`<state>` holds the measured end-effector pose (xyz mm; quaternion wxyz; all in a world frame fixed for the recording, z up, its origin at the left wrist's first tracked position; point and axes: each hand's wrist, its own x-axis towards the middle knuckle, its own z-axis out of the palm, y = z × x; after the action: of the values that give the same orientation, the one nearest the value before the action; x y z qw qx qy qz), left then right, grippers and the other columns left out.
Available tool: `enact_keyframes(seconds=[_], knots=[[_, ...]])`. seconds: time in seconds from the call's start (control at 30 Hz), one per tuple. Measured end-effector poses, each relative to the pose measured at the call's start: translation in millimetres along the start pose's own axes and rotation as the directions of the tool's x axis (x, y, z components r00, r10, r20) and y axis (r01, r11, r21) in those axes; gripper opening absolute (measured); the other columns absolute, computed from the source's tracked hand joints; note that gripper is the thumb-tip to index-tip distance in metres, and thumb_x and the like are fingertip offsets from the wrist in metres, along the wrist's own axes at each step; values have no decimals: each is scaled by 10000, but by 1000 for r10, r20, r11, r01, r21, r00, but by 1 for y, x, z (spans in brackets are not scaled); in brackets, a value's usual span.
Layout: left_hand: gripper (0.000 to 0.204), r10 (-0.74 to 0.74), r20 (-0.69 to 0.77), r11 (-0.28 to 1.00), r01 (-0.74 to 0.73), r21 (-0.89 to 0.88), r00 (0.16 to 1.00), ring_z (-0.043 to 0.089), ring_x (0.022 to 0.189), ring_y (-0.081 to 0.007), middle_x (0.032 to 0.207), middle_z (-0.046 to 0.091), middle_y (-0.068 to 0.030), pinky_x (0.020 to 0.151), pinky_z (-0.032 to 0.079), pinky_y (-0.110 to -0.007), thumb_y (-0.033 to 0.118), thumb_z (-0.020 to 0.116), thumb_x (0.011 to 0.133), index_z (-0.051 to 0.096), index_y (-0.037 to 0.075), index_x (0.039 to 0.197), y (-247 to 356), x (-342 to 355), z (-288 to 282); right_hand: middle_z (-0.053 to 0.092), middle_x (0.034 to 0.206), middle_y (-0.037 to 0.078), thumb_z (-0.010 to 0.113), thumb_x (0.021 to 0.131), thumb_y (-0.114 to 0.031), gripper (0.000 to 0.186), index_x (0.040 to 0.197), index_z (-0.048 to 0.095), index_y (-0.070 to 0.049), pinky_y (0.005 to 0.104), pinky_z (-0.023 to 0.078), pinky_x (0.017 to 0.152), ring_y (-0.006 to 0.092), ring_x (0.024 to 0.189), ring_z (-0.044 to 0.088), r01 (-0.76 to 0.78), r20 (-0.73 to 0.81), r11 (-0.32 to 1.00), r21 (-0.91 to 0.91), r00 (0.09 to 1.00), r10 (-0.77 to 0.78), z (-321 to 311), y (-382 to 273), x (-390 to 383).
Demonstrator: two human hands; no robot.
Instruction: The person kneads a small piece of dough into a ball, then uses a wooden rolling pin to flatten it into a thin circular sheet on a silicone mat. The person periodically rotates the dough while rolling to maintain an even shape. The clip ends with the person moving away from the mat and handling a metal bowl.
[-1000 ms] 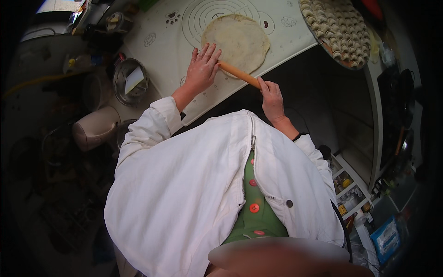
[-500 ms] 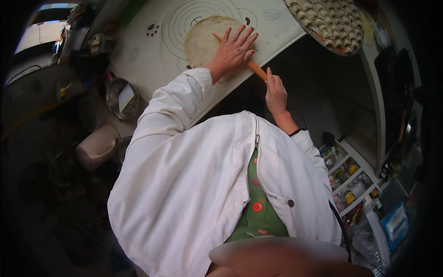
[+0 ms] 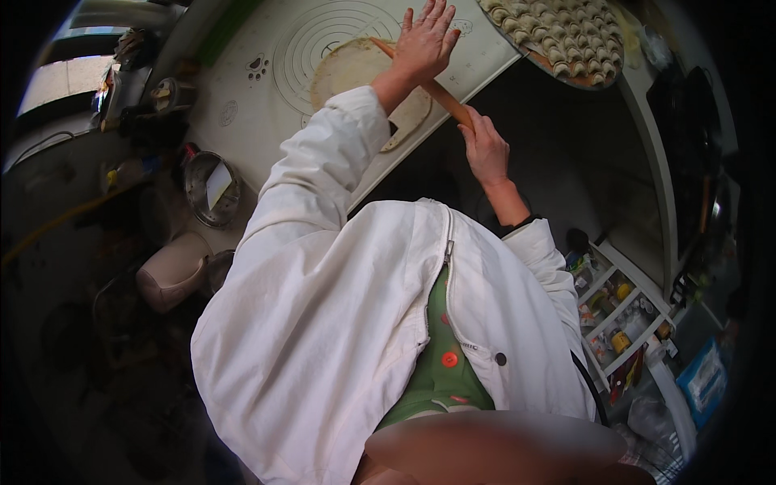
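Rolling pin (image 3: 446,100): long axis ten-thirty to four-thirty, crossing dough sheet (image 3: 347,74). Right hand (image 3: 487,149) curled round its four-thirty end. Left hand (image 3: 424,47) nearer dough, fingers straight, over pin, grasping nothing; dough toward eight-thirty from it. Palm pressure: cannot tell.

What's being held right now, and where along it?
The right hand holds the rolling pin by its near end; the left hand is open across the pin, not gripping it.
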<state>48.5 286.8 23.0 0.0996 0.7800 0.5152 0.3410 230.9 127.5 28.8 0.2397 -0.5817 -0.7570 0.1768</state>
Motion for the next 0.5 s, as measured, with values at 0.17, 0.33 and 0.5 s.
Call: enact_keyframes(seconds=[0.17, 0.33, 0.5], knots=[[521, 54, 240, 987, -88, 133, 969, 300, 1428, -287, 1519, 367, -126, 1161, 209, -485, 301, 464, 986, 391, 86, 1456, -3, -94, -71, 538, 871, 81, 628, 909, -227, 490, 1377, 483, -204, 414, 538, 612, 296, 768, 637, 12, 85, 1000, -4, 996, -11, 19, -31, -24], [622, -104, 454, 979, 10, 204, 885, 188, 1474, -268, 1588, 232, -89, 1178, 178, -466, 338, 463, 987, 246, 119, 1527, -13, -137, -69, 493, 893, 70, 623, 917, -207, 519, 1412, 475, -263, 396, 530, 615, 277, 720, 605, 8, 25, 996, -86, 1000, -6, 32, -25, -22], [646, -15, 295, 973, -54, 224, 955, 197, 1469, -268, 1588, 240, -74, 1177, 132, -497, 432, 438, 978, 269, 125, 1520, -20, -75, -8, 505, 932, 57, 594, 943, -228, 428, 1364, 526, -186, 378, 540, 608, 252, 798, 629, -34, -10, 989, -142, 999, 33, 29, -7, -2]])
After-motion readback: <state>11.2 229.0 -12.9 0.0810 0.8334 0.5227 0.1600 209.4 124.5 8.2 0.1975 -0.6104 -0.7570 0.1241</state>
